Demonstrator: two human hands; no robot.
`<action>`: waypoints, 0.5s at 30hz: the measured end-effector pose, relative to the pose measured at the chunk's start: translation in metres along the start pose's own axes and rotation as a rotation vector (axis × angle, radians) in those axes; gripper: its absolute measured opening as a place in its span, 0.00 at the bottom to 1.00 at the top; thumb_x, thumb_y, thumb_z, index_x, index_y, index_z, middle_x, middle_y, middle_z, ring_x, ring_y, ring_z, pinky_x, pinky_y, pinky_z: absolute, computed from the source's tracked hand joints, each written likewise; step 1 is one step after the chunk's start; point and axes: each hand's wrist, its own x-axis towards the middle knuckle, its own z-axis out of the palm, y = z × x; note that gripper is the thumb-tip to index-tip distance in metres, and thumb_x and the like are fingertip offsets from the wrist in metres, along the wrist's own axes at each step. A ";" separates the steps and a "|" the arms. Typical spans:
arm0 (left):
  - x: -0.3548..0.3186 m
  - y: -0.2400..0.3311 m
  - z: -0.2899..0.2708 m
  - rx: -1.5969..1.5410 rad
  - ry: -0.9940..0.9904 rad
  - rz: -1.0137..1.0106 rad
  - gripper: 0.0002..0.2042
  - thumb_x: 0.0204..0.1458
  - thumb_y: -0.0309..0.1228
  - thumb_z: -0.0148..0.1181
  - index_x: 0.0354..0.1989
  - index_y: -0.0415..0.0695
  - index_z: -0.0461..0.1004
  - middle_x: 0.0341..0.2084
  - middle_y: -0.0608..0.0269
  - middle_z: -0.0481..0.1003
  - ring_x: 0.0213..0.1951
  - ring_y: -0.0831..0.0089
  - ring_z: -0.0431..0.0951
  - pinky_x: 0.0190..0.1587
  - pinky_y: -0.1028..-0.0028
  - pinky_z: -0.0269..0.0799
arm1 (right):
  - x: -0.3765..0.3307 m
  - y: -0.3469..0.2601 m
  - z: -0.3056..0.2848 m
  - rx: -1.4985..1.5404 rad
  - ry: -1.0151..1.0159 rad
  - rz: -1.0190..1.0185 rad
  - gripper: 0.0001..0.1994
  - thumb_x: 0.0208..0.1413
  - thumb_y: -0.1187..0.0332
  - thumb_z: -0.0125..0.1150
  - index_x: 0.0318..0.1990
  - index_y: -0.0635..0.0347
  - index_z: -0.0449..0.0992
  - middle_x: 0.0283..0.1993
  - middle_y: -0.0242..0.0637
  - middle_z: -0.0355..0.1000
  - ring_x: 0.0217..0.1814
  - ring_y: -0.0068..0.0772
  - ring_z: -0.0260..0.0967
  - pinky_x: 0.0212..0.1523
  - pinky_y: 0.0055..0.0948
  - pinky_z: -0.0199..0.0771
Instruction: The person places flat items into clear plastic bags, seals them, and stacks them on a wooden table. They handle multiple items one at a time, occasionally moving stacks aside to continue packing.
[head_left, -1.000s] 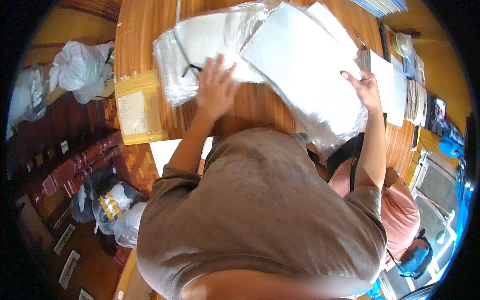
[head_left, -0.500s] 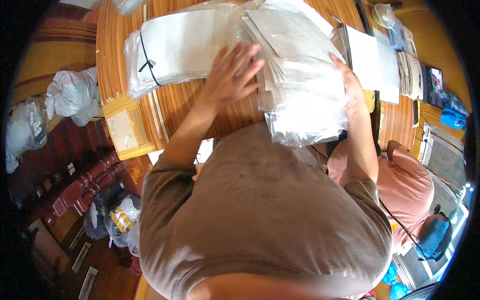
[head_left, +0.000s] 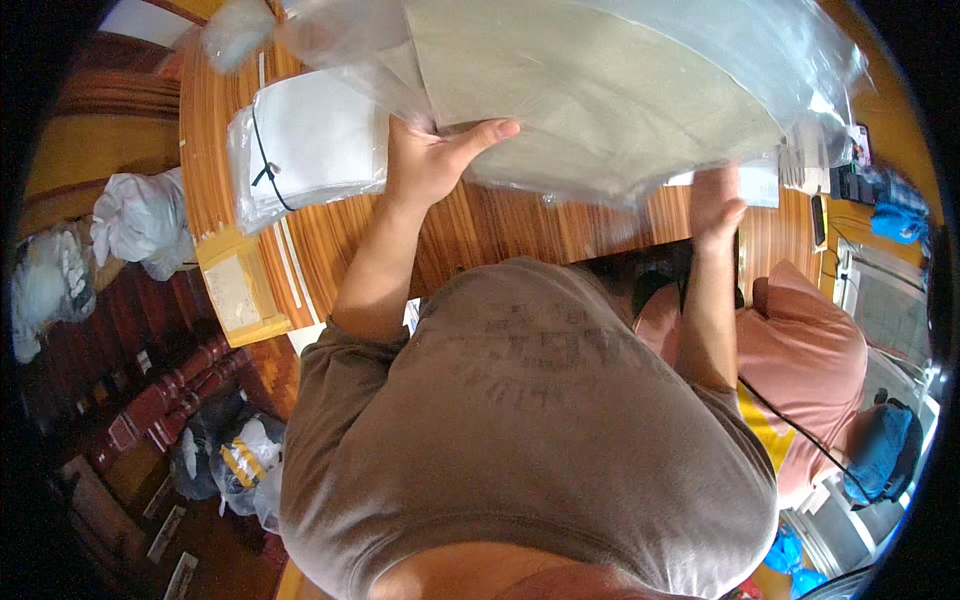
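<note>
A large greyish-beige sheet in clear plastic (head_left: 600, 90), seemingly part of a bundle, is raised and tilted over the table. My left hand (head_left: 428, 168) grips its near left edge, thumb lying on top and fingers hidden beneath. By the near right edge, my right hand (head_left: 715, 210) touches or almost touches the plastic. Its thumb shows, but the other fingers are blurred and partly behind the plastic. To the left on the table lies a stack of white sheets in clear plastic (head_left: 318, 130), tied with a dark cord (head_left: 264, 165).
The striped wooden table (head_left: 540, 225) has a taped box-like piece (head_left: 238, 290) at its left corner. White plastic bags (head_left: 145, 220) stand left of it. On the right sits another person in a pink top (head_left: 805, 330). A phone (head_left: 862, 145) and a blue bundle (head_left: 898, 222) lie at the far right.
The plastic-wrapped sheets have come up off the table and turned, now spreading wide across the top. My left hand, earlier spread and free, has taken hold; my right hand has moved slightly down.
</note>
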 end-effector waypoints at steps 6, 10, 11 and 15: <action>-0.021 -0.022 -0.012 0.114 -0.131 -0.095 0.26 0.42 0.30 0.80 0.49 0.34 0.74 0.43 0.56 0.80 0.46 0.68 0.79 0.51 0.69 0.76 | -0.047 0.027 0.059 -0.248 -0.129 0.365 0.21 0.50 0.71 0.77 0.50 0.68 0.78 0.49 0.39 0.78 0.55 0.32 0.72 0.58 0.34 0.72; -0.046 -0.047 -0.023 0.021 -0.083 -0.099 0.36 0.41 0.32 0.81 0.58 0.34 0.68 0.51 0.55 0.75 0.54 0.66 0.75 0.59 0.66 0.71 | -0.065 0.042 0.063 -0.026 -0.083 0.217 0.30 0.48 0.74 0.77 0.58 0.70 0.69 0.53 0.42 0.73 0.56 0.36 0.71 0.59 0.36 0.72; -0.049 -0.046 -0.018 0.034 -0.045 -0.040 0.37 0.41 0.33 0.81 0.59 0.34 0.68 0.52 0.55 0.74 0.54 0.67 0.75 0.60 0.66 0.69 | -0.065 0.039 0.063 -0.045 -0.087 0.249 0.32 0.47 0.74 0.78 0.59 0.70 0.68 0.54 0.42 0.73 0.57 0.37 0.71 0.60 0.37 0.71; -0.043 -0.031 -0.013 0.100 -0.023 -0.026 0.31 0.44 0.31 0.80 0.55 0.35 0.69 0.47 0.55 0.78 0.49 0.67 0.78 0.55 0.69 0.73 | -0.066 0.033 0.059 -0.049 -0.106 0.282 0.39 0.46 0.73 0.79 0.65 0.68 0.62 0.59 0.43 0.69 0.62 0.38 0.67 0.63 0.40 0.68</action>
